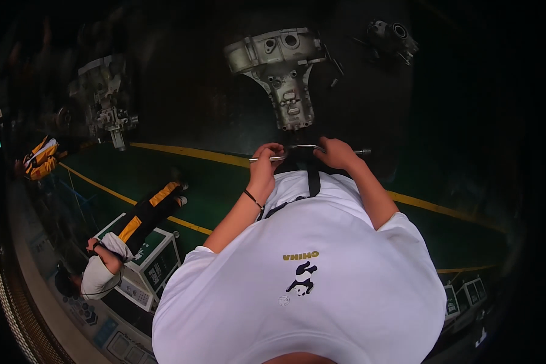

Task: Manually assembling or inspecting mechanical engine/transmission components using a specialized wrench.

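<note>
Curled around one bent metal bar (306,146), my left hand (267,158) and right hand (338,153) both have their fingers closed on it. On my feed, the left hand grips it near the left end, whose tip pokes out past the fingers; the right hand wraps it farther along, and a thicker end (363,151) shows beyond that hand. Between the two I can see a bare, offset stretch. I have the bar across the front of the waist, just short of a metal housing's near end.

Below everything I see green floor (203,182), crossed by yellow lines (191,153). Ahead is a dark work surface (191,79), its edges hard to pick out in the gloom. Off to my left, a co-worker (103,276) in a light top and black trousers with orange panels is beside a white-framed cart (158,267); a second person (39,159) in orange and black is farther off. On the body behind my hands, a white T-shirt (236,291) bears a panda print (301,279).

Straight ahead lies the grey metal housing (292,91), broad end away, narrow end toward me. A mechanical assembly (110,112) sits well to its left, partly blurred; a compact metal part (393,41) rests to its far right. One small slim piece (335,82) lies near the housing's right side. Last, I notice a dark band (252,199) around the left wrist.
</note>
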A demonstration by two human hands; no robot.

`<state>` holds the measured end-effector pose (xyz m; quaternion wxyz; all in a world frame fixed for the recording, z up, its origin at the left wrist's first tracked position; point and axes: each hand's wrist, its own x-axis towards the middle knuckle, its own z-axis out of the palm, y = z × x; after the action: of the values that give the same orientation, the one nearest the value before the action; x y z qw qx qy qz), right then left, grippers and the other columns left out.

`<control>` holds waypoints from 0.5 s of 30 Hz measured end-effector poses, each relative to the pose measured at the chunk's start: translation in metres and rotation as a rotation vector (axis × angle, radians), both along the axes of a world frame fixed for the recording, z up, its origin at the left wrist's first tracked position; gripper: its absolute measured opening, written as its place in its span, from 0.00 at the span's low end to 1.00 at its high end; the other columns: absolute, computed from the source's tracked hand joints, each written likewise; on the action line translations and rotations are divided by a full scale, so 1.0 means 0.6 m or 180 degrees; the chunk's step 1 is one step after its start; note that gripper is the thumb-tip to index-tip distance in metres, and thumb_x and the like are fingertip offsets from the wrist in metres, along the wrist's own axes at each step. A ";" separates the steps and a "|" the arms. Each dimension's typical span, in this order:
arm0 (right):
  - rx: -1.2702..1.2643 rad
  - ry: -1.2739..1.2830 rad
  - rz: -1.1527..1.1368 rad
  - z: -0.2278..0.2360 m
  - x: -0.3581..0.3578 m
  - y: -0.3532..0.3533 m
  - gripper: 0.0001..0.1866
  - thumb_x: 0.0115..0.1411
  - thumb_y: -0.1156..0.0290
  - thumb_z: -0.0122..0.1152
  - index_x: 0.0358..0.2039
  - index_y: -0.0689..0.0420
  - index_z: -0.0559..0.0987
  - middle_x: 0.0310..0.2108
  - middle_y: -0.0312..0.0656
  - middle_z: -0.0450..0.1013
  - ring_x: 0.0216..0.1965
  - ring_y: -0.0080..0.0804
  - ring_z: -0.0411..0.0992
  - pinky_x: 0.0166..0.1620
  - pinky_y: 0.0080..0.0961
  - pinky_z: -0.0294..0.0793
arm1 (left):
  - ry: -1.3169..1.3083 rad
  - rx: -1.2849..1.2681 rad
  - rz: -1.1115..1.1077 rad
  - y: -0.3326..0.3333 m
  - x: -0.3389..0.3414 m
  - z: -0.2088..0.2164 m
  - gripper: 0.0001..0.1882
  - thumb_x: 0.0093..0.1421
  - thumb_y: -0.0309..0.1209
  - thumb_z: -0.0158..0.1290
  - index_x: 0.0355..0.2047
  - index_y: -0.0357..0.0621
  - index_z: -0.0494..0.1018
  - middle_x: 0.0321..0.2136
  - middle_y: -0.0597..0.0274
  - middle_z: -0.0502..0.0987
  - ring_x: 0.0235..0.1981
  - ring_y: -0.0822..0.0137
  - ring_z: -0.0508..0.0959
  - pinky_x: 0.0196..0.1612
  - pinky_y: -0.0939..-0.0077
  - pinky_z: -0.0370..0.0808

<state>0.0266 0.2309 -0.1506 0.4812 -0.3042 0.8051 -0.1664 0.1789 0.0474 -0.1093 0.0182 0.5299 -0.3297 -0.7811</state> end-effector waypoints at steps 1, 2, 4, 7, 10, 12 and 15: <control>-0.0016 -0.0021 0.0051 -0.016 0.001 0.013 0.19 0.61 0.58 0.58 0.42 0.62 0.78 0.37 0.56 0.78 0.40 0.54 0.76 0.43 0.42 0.75 | -0.0021 -0.0016 0.0051 0.012 0.005 -0.007 0.16 0.57 0.21 0.42 0.44 0.39 0.72 0.41 0.55 0.77 0.44 0.64 0.79 0.51 0.68 0.75; -0.0166 -0.0299 -0.0195 -0.032 0.000 0.026 0.19 0.61 0.58 0.57 0.41 0.62 0.78 0.37 0.55 0.78 0.40 0.54 0.76 0.43 0.42 0.75 | -0.0047 0.0184 0.0336 0.024 0.002 -0.001 0.19 0.56 0.20 0.42 0.49 0.39 0.69 0.43 0.53 0.76 0.47 0.61 0.77 0.54 0.65 0.74; -0.0232 -0.0539 -0.0455 -0.070 -0.009 0.048 0.18 0.61 0.60 0.58 0.40 0.63 0.79 0.38 0.56 0.78 0.41 0.52 0.77 0.45 0.40 0.75 | 0.0214 0.0791 0.0957 0.045 -0.001 0.002 0.30 0.53 0.17 0.40 0.59 0.37 0.60 0.49 0.46 0.72 0.53 0.53 0.73 0.61 0.58 0.71; -0.0176 -0.0236 -0.0384 -0.099 -0.055 0.062 0.17 0.61 0.60 0.58 0.40 0.63 0.79 0.39 0.56 0.78 0.43 0.51 0.77 0.46 0.40 0.75 | 0.0246 0.0553 0.1115 0.063 0.010 -0.002 0.32 0.53 0.15 0.39 0.61 0.34 0.58 0.48 0.44 0.72 0.53 0.50 0.72 0.63 0.56 0.70; -0.0084 0.0601 -0.1149 -0.192 -0.132 0.067 0.22 0.61 0.61 0.60 0.50 0.63 0.76 0.43 0.53 0.78 0.47 0.51 0.76 0.49 0.40 0.75 | -0.0070 0.0364 0.1455 0.070 0.025 0.018 0.32 0.53 0.14 0.37 0.61 0.33 0.58 0.45 0.44 0.73 0.50 0.53 0.74 0.60 0.61 0.73; -0.0057 0.0889 -0.1510 -0.228 -0.198 0.047 0.21 0.59 0.60 0.61 0.48 0.62 0.77 0.42 0.53 0.77 0.47 0.53 0.75 0.48 0.42 0.76 | -0.0185 0.0309 0.1562 0.076 0.051 0.025 0.31 0.53 0.14 0.37 0.61 0.34 0.60 0.43 0.44 0.74 0.47 0.55 0.76 0.59 0.62 0.74; -0.0225 0.1720 -0.1621 -0.251 -0.257 -0.007 0.17 0.59 0.62 0.60 0.46 0.58 0.74 0.48 0.52 0.73 0.48 0.53 0.73 0.45 0.45 0.76 | -0.0268 0.0374 0.1714 0.078 0.076 0.032 0.31 0.54 0.14 0.37 0.61 0.34 0.59 0.42 0.47 0.74 0.45 0.57 0.76 0.56 0.67 0.76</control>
<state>-0.1278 0.2267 -0.3012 0.1838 -0.1436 0.9467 -0.2222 0.2244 0.0943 -0.0904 0.1805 0.6306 -0.1316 -0.7433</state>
